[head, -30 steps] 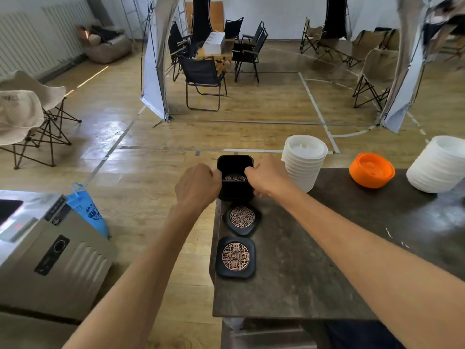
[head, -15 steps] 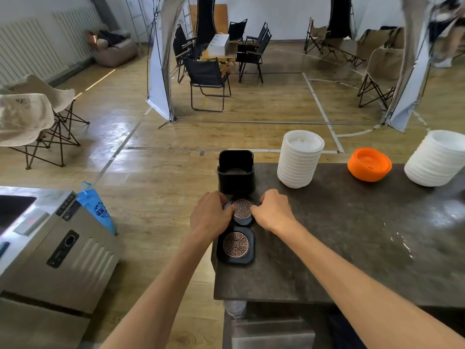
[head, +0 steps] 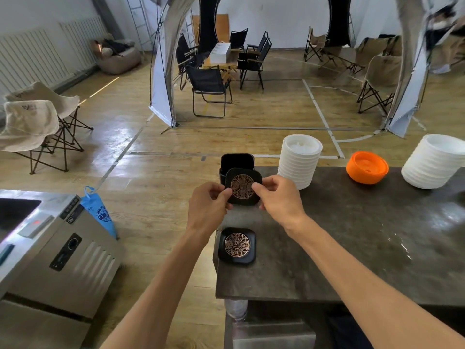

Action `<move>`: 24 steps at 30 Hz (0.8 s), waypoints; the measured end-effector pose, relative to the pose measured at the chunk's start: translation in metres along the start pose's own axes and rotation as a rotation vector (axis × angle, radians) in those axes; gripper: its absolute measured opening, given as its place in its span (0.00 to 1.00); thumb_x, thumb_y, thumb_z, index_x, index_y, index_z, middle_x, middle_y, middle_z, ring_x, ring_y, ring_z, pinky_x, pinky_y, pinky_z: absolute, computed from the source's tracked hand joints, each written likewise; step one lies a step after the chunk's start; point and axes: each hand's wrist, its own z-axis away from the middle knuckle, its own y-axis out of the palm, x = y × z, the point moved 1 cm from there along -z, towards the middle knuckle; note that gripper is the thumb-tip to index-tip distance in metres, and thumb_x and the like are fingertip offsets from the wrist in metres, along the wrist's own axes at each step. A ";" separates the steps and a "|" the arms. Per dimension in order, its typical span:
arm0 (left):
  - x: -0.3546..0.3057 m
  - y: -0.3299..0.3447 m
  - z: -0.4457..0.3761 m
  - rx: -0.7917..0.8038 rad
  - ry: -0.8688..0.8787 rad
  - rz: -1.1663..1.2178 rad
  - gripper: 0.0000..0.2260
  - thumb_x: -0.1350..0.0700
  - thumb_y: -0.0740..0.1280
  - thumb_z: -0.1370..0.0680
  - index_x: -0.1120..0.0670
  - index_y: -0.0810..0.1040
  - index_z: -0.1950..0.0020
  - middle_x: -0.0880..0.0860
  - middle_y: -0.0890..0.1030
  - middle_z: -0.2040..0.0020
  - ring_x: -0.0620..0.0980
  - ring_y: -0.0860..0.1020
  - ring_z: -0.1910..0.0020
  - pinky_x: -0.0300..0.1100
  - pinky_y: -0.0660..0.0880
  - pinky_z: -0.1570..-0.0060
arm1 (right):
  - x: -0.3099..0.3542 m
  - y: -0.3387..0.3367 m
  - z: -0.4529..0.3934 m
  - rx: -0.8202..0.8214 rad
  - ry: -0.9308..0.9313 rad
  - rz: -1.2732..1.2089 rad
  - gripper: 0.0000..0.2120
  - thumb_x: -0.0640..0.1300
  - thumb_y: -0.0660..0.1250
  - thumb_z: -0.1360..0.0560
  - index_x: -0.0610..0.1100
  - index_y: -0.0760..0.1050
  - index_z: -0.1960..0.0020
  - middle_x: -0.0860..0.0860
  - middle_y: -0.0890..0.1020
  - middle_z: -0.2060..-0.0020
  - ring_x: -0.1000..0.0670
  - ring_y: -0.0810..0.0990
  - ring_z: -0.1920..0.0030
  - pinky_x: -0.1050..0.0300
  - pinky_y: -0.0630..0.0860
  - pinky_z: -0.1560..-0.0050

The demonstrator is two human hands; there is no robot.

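Lifted since half a second ago, a black coaster (head: 242, 186) is pinched upright by left hand (head: 207, 209) and right hand (head: 280, 199), ready for the holder (head: 236, 162) just beyond them.

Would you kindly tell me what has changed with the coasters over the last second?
The left grip and right grip left the holder, drew back to the far coaster, pinched its edges and lifted it, tilted up, in front of the holder. The near coaster, white stacks and orange lid stayed put on the table.
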 end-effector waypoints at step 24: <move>-0.039 -0.019 -0.054 -0.006 -0.051 0.072 0.05 0.59 0.68 0.21 0.56 0.83 0.53 0.56 0.84 0.64 0.43 0.79 0.71 0.42 0.73 0.62 | 0.039 -0.006 -0.054 0.153 0.095 -0.351 0.10 0.41 0.60 0.18 0.37 0.77 0.50 0.45 0.80 0.67 0.52 0.77 0.74 0.63 0.66 0.79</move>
